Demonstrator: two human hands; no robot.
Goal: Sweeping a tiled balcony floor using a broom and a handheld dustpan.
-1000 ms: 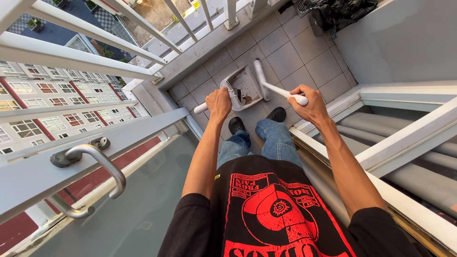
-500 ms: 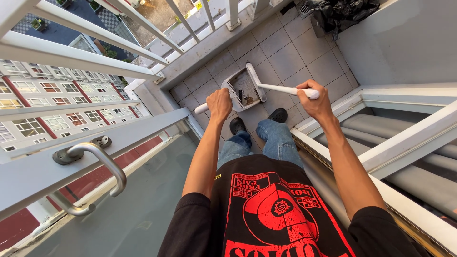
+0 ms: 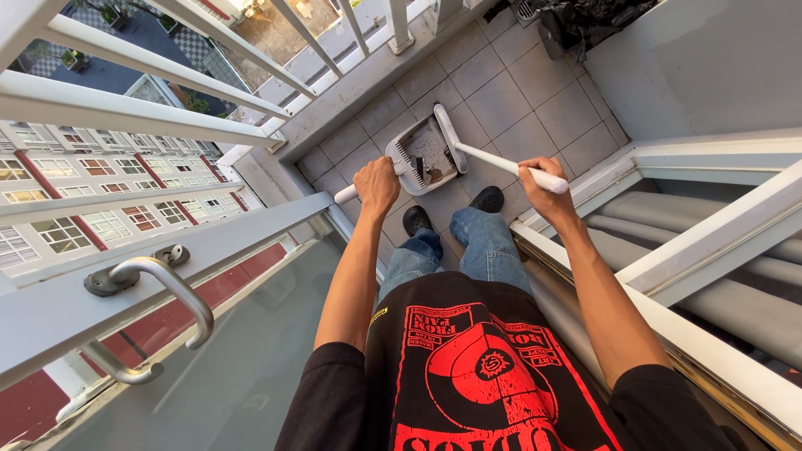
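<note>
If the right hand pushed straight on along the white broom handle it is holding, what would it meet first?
The right hand points down the broom handle toward the broom head; beyond that lies the grey dustpan, probably touching it, though depth is unclear.

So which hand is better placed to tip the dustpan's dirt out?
Left, probably. The left hand already grips the dustpan by its handle, with debris lying inside. The right hand is busy holding the broom, whose head rests at the pan's edge.

Matt white plastic dustpan (image 3: 428,153) and broom (image 3: 493,155) on smooth grey ceramic floor tiles (image 3: 501,92)
</note>
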